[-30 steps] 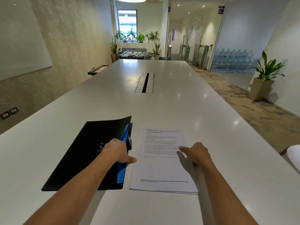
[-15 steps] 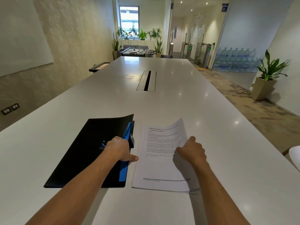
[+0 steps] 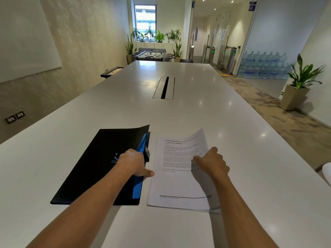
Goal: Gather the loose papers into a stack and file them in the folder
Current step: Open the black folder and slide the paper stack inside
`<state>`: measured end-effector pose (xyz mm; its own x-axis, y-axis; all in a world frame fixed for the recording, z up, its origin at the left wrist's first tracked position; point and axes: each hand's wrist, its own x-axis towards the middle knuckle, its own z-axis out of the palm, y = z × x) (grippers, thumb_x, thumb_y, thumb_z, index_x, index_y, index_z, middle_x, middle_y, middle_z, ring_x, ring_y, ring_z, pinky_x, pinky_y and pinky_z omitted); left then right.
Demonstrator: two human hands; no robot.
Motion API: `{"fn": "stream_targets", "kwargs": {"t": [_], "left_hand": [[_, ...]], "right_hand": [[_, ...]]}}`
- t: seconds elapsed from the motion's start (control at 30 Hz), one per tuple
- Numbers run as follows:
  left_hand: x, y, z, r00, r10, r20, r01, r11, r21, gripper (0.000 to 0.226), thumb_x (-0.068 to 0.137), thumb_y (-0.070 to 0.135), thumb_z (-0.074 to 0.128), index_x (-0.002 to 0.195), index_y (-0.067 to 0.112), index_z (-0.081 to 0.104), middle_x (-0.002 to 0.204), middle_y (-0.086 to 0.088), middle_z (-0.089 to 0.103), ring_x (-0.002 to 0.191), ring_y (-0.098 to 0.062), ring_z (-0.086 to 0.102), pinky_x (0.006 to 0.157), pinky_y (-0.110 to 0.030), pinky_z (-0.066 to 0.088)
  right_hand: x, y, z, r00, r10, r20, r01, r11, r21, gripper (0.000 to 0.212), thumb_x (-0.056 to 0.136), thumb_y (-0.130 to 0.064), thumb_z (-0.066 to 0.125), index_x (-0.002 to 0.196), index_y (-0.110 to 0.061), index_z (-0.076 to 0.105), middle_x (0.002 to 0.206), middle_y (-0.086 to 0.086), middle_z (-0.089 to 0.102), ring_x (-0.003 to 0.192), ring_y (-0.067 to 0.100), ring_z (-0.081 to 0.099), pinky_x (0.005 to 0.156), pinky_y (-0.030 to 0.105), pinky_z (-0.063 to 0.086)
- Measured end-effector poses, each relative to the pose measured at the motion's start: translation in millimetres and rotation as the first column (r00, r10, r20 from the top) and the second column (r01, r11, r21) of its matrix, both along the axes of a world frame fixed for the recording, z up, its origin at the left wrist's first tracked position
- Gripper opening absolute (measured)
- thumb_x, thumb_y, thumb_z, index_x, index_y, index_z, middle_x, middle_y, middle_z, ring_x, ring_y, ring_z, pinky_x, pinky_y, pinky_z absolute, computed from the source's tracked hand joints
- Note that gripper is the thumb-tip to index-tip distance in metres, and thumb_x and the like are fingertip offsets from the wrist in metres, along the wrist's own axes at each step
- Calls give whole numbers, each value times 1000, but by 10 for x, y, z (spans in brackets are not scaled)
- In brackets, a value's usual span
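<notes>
The papers (image 3: 179, 178) lie in a stack on the white bench (image 3: 250, 158), just right of the black folder (image 3: 100, 161) — the top sheet's far right corner is curled up off the pile. The right hand (image 3: 212, 162) grips that sheet's right edge, fingers curled around it. The left hand (image 3: 135, 162) rests on the folder's blue inner edge, fingers curled under the cover, thumb pointing toward the papers.
</notes>
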<state>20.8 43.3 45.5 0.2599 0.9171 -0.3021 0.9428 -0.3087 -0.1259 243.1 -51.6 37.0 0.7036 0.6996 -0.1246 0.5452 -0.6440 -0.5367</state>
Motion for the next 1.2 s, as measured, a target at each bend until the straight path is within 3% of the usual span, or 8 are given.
{"fn": "stream_targets", "kwargs": {"t": [0.2,0.47,0.7,0.83,0.9,0.97,1.03,1.2], "left_hand": [[3,-11,7,1000,-8,-6,8,1000,3,72,74,75,59,107,12,55,120,-10,53,92,-18,57,80,-28,50],[16,-5,8,1000,-10,-12,10,1000,-3,68,74,75,59,100,13,52,113,-9,52,89,-17,56,76,-28,48],[12,-11,9,1000,-10,-15,10,1000,-2,68,73,76,59,97,13,49,115,-9,53,88,-17,56,74,-28,47],[-4,-15,9,1000,-3,3,3,1000,-1,69,73,76,59,98,13,51,115,-10,53,88,-17,57,74,-27,48],[-10,-17,8,1000,1,8,-1,1000,3,71,72,77,59,104,13,54,116,-10,52,89,-17,57,75,-28,49],[-13,-20,4,1000,5,12,-5,1000,7,74,71,77,59,106,12,55,116,-10,52,88,-17,56,73,-28,48],[-19,-20,2,1000,12,13,-13,1000,16,77,70,78,59,108,12,55,116,-10,52,88,-18,57,71,-28,46],[-49,-40,30,1000,-6,21,6,1000,14,82,66,81,60,111,12,55,106,-7,50,82,-15,55,66,-27,43]], "right_hand": [[-106,-56,-136,985,28,173,-9,994,-111,69,75,-45,67,128,-16,31,123,17,53,114,37,48,92,50,40],[-81,48,-56,999,28,45,-25,998,-53,67,75,-35,70,125,-13,30,118,14,57,106,36,55,85,47,44],[31,-11,17,965,19,-263,6,996,93,60,77,-22,67,126,-5,36,116,15,55,103,36,59,85,45,54],[167,-114,-7,869,16,-495,107,970,220,39,75,-14,67,107,6,61,92,18,68,72,27,64,53,25,49],[227,-162,-24,818,49,-573,109,965,238,20,78,-4,66,94,7,66,78,14,67,60,21,62,46,20,48],[279,-197,-37,768,112,-630,63,967,249,11,81,3,62,91,7,66,90,19,71,68,24,67,51,23,54],[318,-213,-56,755,163,-635,-5,970,243,19,83,5,58,102,2,59,101,17,69,79,24,68,53,26,54],[308,-217,-78,799,232,-555,-100,961,257,34,87,3,52,115,-12,42,99,0,58,89,19,62,60,24,52]]}}
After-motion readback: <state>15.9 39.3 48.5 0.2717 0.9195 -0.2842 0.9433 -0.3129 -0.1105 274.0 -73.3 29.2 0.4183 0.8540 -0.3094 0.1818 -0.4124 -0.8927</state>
